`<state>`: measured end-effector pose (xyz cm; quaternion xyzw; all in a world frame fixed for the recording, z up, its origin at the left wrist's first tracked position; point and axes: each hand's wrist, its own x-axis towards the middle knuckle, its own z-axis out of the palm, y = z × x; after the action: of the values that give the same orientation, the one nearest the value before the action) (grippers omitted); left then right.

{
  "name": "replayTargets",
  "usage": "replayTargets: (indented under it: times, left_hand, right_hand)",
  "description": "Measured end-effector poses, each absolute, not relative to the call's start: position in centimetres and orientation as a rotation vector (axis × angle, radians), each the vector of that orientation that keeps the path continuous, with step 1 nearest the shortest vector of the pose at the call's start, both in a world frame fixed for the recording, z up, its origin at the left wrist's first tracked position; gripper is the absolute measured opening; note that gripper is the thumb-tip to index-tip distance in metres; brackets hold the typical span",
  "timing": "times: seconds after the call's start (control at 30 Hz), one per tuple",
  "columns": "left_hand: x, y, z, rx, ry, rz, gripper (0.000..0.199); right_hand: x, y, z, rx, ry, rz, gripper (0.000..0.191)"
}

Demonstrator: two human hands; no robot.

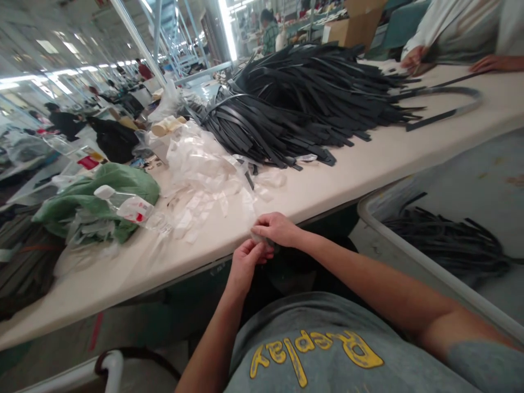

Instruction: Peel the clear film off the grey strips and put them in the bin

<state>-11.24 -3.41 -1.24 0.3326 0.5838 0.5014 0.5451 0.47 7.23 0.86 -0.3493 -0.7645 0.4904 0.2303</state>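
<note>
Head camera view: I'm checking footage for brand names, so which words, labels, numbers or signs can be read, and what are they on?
"Replay": yellow letters, upside down in the picture, on the wearer's grey shirt.
Pale marks below it, cut off by the picture's lower edge: unreadable.
Red-and-white label on the clear bottle: too blurred.
Faint marks below the table's front edge: too small.
Nothing else is legible.

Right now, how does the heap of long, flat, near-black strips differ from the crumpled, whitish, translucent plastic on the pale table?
The near-black strips look dark, while the whitish plastic lets light through. The strips are long and narrow; the plastic is a creased, shapeless pile. The strip heap is clearly larger than the plastic pile. Both lie on the pale table.
</note>
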Motion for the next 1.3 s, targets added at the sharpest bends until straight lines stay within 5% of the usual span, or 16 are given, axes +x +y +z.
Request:
replayTargets:
  times: [0.37,0.77,1.3]
  left_hand:
    - [-11.6,-1.4,-2.2,0.87,1.342,1.067,0.035]
    - [-11.0,-2.0,-4.6,0.485,1.195,1.266,0.04]
    - [-11.1,-1.9,-5.7,0.104,1.059,1.36,0.039]
  right_hand:
    - [1.6,8.6,2.9,-0.936,-2.379,0.984,0.012]
    - [2.7,25.7,1.9,-1.63,-2.151,0.318,0.033]
    - [1.3,26.9,5.1,-1.866,-2.296,0.288,0.032]
